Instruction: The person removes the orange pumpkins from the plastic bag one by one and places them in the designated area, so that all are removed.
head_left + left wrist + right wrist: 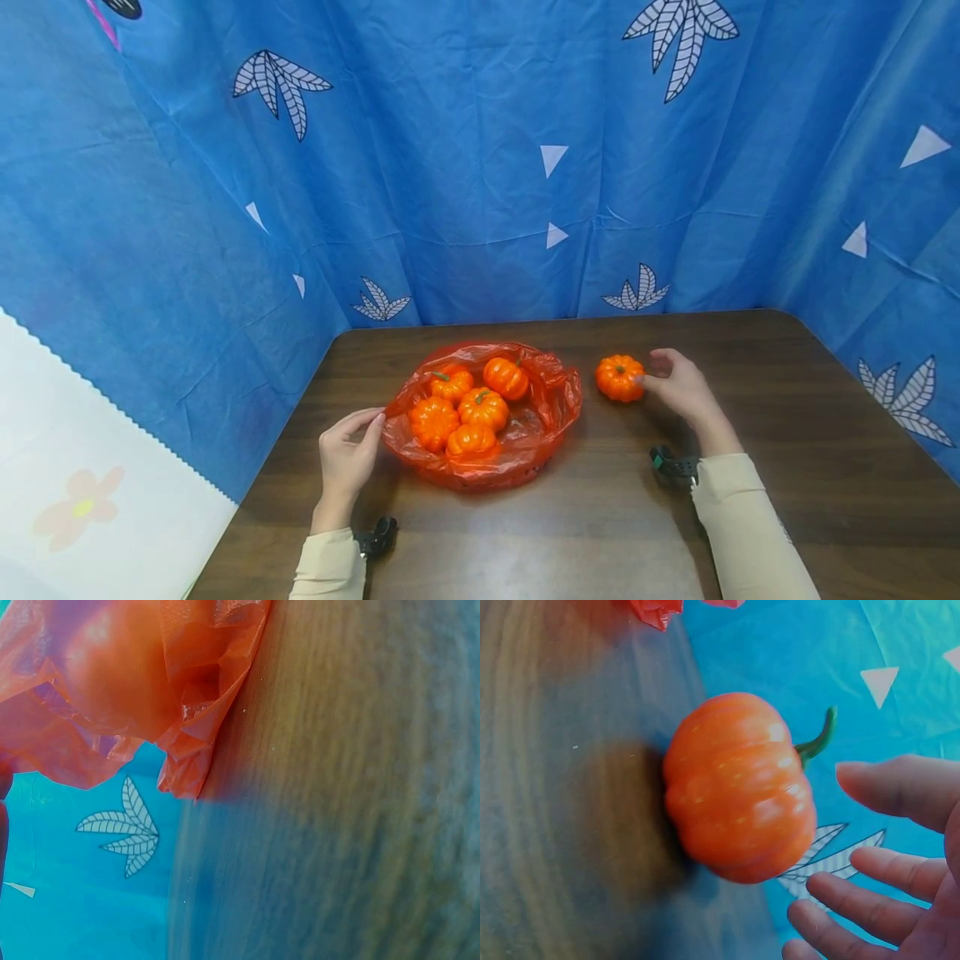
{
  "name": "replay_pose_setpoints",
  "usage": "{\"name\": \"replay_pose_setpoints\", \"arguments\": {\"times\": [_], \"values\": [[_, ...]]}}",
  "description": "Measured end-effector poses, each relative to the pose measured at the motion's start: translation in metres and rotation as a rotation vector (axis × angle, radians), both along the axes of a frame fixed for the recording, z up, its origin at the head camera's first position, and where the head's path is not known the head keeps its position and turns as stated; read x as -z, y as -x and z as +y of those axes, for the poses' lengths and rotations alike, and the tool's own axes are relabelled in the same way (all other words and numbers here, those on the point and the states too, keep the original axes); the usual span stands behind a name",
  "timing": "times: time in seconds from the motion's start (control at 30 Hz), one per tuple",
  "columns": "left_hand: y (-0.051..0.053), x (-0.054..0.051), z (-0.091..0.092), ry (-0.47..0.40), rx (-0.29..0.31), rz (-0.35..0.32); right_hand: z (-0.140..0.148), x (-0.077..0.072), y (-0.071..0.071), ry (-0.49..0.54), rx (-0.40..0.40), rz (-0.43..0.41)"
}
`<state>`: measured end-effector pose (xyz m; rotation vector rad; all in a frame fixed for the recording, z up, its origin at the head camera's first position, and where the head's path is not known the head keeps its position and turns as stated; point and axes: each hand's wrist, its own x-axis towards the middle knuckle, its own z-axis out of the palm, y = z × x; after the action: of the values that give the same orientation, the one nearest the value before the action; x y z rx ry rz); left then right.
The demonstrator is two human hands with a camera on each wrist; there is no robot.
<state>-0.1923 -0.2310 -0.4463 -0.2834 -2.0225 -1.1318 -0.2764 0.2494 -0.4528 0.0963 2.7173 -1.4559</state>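
Observation:
A thin red plastic bag (551, 433) stands spread wide on the table, with several small orange pumpkins (483, 410) inside. At its left rim, my left hand (348, 458) pinches the plastic between thumb and fingers. The left wrist view shows the bag's crumpled side (206, 682) close up; only a dark sliver of that hand appears. Right of the bag sits a single orange pumpkin (620, 378), its green stem visible in the right wrist view. My right hand (681, 387) is beside this pumpkin, thumb and fingers spread, with a gap between them in the right wrist view.
The brown wooden table (585, 533) reaches back to a blue curtain (480, 167) with leaf and triangle prints. White cloth (97, 467) with a scalloped edge hangs at the left. Dark straps (675, 464) are on both wrists.

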Motion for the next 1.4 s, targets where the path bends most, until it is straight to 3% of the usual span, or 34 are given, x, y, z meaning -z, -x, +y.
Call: {"name": "replay_pose_setpoints", "arguments": {"times": [0.27, 0.6, 0.8, 1.17, 1.27, 1.4], "values": [[0.000, 0.000, -0.001, -0.003, 0.005, -0.004, -0.005, -0.016, -0.006, -0.102, 0.004, 0.044], [0.000, -0.001, 0.000, -0.006, -0.003, -0.011, -0.015, -0.030, -0.013, 0.022, -0.065, 0.050], [-0.001, -0.001, 0.001, -0.007, -0.002, -0.012, -0.022, -0.036, -0.016, 0.044, -0.084, 0.043], [0.014, 0.024, -0.013, -0.003, -0.035, -0.048, -0.032, -0.038, -0.017, 0.063, -0.135, 0.076], [0.014, 0.022, -0.012, 0.002, -0.032, -0.034, -0.035, -0.036, -0.016, 0.064, -0.142, 0.071], [0.007, 0.013, -0.005, 0.005, -0.027, -0.024, -0.039, -0.034, -0.016, 0.072, -0.148, 0.079]]}}
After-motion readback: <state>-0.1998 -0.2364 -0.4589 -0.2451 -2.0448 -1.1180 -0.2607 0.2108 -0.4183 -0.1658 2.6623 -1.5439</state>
